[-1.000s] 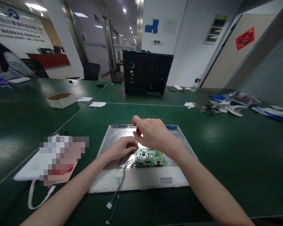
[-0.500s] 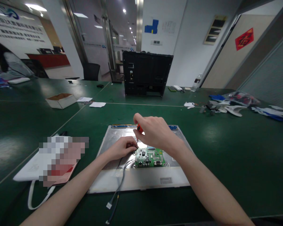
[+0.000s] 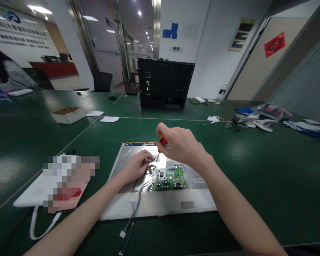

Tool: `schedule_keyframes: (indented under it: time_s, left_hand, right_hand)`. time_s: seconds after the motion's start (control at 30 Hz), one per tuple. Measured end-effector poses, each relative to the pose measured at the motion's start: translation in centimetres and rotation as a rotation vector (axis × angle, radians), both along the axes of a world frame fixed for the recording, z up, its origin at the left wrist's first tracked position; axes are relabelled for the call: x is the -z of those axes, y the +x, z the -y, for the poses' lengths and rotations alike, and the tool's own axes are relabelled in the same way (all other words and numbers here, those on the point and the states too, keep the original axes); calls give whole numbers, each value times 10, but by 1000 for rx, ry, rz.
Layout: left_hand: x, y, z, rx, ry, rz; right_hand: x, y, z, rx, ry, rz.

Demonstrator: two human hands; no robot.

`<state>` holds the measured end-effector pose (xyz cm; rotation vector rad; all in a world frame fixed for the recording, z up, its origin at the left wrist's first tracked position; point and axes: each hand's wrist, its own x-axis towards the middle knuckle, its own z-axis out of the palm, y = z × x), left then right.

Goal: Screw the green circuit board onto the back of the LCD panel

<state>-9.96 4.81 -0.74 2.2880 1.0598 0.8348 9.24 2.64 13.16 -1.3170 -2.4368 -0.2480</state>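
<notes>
My right hand (image 3: 182, 144) is closed around the orange and black handle of a screwdriver (image 3: 163, 139). Its thin shaft slants down to the left, and its tip is close to the fingertips of my left hand (image 3: 138, 165). Those fingers are curled together above the metal panel; whatever they pinch, if anything, is too small to make out. Just below the hands, a green circuit board (image 3: 169, 179) lies on the silver back of a display panel (image 3: 128, 204). Grey and black cables (image 3: 139, 204) run from the board's left side over the panel's front edge.
To the left are a white box-like object (image 3: 29, 193) with a white cable and a pink, partly blurred item (image 3: 77, 188). A black monitor housing (image 3: 166, 83) stands behind the panel. An open carton (image 3: 68, 115) sits back left; loose parts and bags (image 3: 272, 111) lie back right.
My right hand and the screwdriver have moved slightly up and right, off the board's upper left corner. My left hand has shifted slightly away from that corner, following the screwdriver tip.
</notes>
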Motion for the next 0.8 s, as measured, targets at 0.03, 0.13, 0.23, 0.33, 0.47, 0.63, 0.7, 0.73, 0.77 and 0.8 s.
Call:
schedule_keyframes:
  time_s: [0.03,0.13,0.23,0.33,0.47,0.63,0.7,0.73,0.77,0.8]
  left_hand:
    - [1,0,-1,-6,43,-9]
    - [7,0,-5,30,102,-59]
    - [13,0,-8,69,109,-112]
    - [14,0,-8,37,106,-131]
    - [12,-1,-8,-2,117,-136]
    - [11,-3,-10,-56,148,-152]
    - [12,-5,-11,-80,152,-176]
    - [11,-5,-11,-90,153,-192]
    - [11,-6,-11,-100,152,-207]
    - [9,-6,-10,-108,152,-223]
  right_hand:
    - [0,0,0,-1,2,-3]
    - [0,0,-1,-7,3,-7]
    - [1,-1,0,-12,10,-6]
    - [2,-2,0,-10,16,-2]
    - [2,-1,0,-7,7,8]
    - [2,-3,0,-14,0,15]
    - [3,-3,0,-19,4,17]
    - [3,-3,0,-20,5,20]
    - [4,-3,-1,-20,5,23]
    - [4,-3,-1,-19,6,25]
